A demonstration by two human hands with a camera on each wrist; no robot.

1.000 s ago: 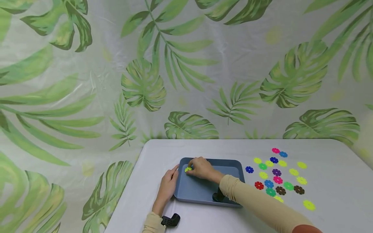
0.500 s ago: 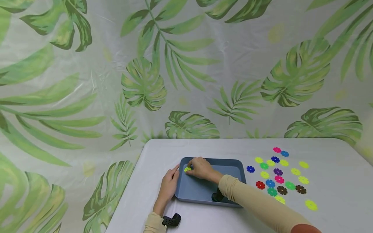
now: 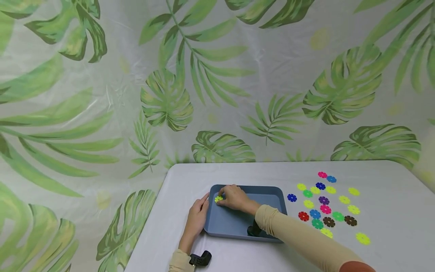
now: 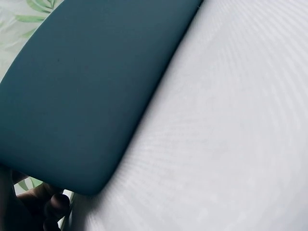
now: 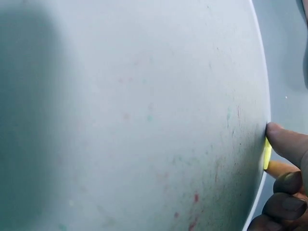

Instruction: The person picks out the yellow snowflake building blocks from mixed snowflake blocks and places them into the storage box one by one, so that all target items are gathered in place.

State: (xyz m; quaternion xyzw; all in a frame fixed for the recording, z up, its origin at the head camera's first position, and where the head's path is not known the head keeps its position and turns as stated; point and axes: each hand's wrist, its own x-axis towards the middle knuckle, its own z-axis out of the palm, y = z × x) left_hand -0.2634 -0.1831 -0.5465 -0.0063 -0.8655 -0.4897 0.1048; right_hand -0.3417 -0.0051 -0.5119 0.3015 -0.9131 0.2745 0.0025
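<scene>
In the head view my right hand (image 3: 234, 198) reaches into the left end of a blue-grey tray (image 3: 234, 223), pinching a yellow notched plastic disc (image 3: 218, 199) between thumb and fingers. The right wrist view shows that yellow disc (image 5: 267, 154) nearly edge-on at thumb and fingertip, low over the tray floor (image 5: 144, 144). Along the tray's left side lies my left hand (image 3: 196, 216), its fingers outside against the wall. The left wrist view has the tray's outer wall (image 4: 96, 96) large, with left fingertips (image 4: 57, 206) at its lower corner.
Several flower-shaped discs lie scattered on the white table (image 3: 272, 257) to the right of the tray, among them a red disc (image 3: 304, 216), a purple disc (image 3: 324, 200) and a brown disc (image 3: 350, 220). A leaf-patterned sheet (image 3: 217, 94) hangs behind the table.
</scene>
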